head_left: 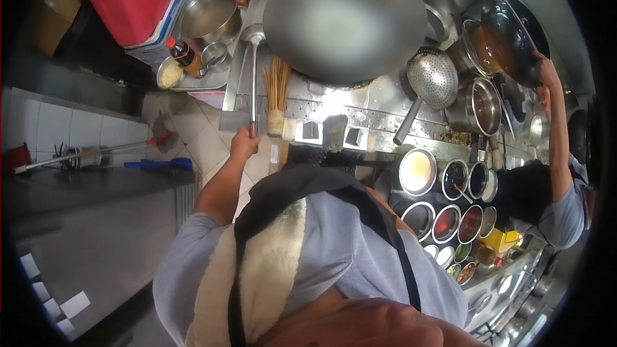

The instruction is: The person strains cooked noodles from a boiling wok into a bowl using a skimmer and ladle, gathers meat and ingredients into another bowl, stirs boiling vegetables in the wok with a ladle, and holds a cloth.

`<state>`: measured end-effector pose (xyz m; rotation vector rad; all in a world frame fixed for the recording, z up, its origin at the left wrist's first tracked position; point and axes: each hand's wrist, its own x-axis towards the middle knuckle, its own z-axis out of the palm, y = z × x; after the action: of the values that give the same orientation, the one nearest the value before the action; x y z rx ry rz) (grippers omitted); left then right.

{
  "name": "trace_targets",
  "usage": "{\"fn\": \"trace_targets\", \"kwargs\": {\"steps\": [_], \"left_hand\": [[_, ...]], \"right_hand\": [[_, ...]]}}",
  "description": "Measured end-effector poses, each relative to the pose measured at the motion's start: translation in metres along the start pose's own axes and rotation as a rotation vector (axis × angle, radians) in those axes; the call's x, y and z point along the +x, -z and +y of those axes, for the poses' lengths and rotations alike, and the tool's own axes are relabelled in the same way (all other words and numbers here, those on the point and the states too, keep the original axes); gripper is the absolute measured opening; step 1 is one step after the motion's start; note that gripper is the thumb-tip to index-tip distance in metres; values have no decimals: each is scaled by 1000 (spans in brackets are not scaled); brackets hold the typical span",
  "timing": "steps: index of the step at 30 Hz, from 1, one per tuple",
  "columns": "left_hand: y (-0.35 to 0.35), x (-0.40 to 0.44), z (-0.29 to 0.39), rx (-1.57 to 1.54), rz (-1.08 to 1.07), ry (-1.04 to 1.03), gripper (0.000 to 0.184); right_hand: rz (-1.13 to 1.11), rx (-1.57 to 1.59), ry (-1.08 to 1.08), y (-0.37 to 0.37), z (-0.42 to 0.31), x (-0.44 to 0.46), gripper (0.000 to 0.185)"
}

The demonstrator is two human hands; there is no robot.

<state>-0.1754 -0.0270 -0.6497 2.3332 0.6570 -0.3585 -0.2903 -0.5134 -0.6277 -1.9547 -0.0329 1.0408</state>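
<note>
My left hand (pixel 244 144) is closed around the end of a ladle (pixel 252 77). The ladle's bowl points away from me, just left of a large grey wok (pixel 344 45) on the stove. A pale patch shows in the blurred middle of the wok. Right of the ladle lies a bamboo wok brush (pixel 276 87), bristles pointing away from me. My right hand is out of sight; only a bit of skin shows beside the apron. A perforated strainer (pixel 432 78) rests on the stove right of the wok, its handle towards me.
At right, a co-worker's hand (pixel 545 71) holds a dark wok (pixel 514 32) tipped over a strainer bowl with brown liquid. Several round containers (pixel 418 172) of sauces and seasonings stand at my right. A steel pot (pixel 211 18) and a sauce bottle (pixel 184 56) stand at left.
</note>
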Motion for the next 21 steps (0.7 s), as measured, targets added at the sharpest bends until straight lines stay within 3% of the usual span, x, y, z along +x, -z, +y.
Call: {"fn": "trace_targets", "kwargs": {"steps": [4, 9, 10, 12, 15, 21], "left_hand": [[-3, 18, -19, -40, -42, -103, 51], [-2, 29, -27, 78, -320, -60, 52], [-4, 28, -28, 85, -321, -71, 52], [-14, 17, -30, 155, -108, -118, 57], [-14, 8, -23, -110, -254, 54, 58], [-14, 11, -30, -136, -191, -52, 47]], "right_hand": [[30, -62, 6, 0, -5, 0, 43], [76, -137, -2, -1, -9, -7, 43], [89, -149, 0, -2, -11, -5, 43], [103, -175, 1, -5, -14, -4, 43], [99, -226, 1, -10, -18, -4, 42], [88, -340, 14, -13, -30, 1, 42]]}}
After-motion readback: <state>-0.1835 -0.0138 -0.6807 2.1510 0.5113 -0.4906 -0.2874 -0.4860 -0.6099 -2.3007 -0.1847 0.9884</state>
